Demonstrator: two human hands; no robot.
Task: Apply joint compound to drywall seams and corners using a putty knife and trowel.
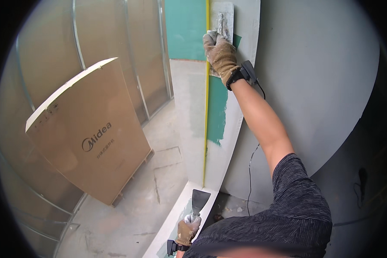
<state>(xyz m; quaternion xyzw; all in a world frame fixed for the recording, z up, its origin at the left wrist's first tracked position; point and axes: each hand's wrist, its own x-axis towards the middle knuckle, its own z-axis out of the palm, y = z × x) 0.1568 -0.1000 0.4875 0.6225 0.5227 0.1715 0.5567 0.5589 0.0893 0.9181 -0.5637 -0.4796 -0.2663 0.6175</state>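
Shirt [253,225] nearest. Right hand [221,53] closed around trowel [228,26], plate laid along panel [217,101], presumably for even pressure; left hand [188,228], lower, grips scraper [201,198] blade-up, apparently clear of panel.

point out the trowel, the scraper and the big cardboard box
Trowel [228,24]: head view, on its flat plate, beside the handle.
Scraper [201,198]: head view, on its dark, flared blade.
Cardboard box [90,129]: head view, on the middle of its broad printed side.
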